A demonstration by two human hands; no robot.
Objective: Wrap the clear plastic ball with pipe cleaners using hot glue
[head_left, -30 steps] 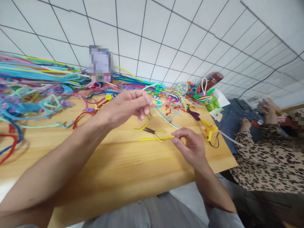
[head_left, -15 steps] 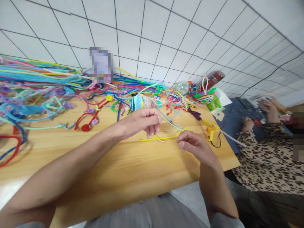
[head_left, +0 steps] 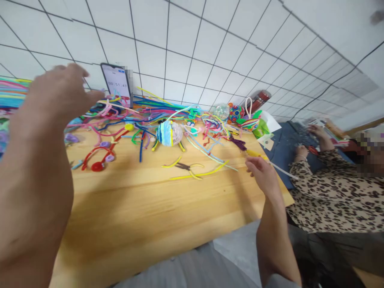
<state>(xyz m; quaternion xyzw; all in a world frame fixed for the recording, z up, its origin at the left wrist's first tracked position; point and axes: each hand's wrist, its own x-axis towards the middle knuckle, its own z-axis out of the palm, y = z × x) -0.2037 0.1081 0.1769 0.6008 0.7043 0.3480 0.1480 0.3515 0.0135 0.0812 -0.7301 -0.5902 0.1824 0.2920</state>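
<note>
My left hand (head_left: 60, 92) is raised at the left over the pipe cleaners, thumb and fingers apart, holding nothing that I can see. At the table's right side my right hand (head_left: 261, 172) has its fingers curled round the handle area of a yellow hot glue gun (head_left: 253, 153); the grip itself is hidden behind the hand. A white glue stick (head_left: 283, 170) juts from the gun's rear. Mid-table lie pliers (head_left: 183, 166) with yellow handles, beside a yellow pipe cleaner (head_left: 207, 173). Behind them sits a striped ball (head_left: 169, 134) wrapped in blue, yellow and grey, with short yellow-and-black legs.
Bundled pipe cleaners (head_left: 156, 108) line the tiled wall. A phone (head_left: 115, 82) showing a timer leans there. A red bent pipe-cleaner piece (head_left: 97, 166) lies at left. A red-brown flask (head_left: 260, 100) lies behind finished ornaments (head_left: 236, 113). To the right, a person in a leopard-print top (head_left: 336, 192) works.
My left hand has swung from mid-table up to the far left, uncovering the pliers. My right hand has moved right to the glue gun. The view has shifted slightly.
</note>
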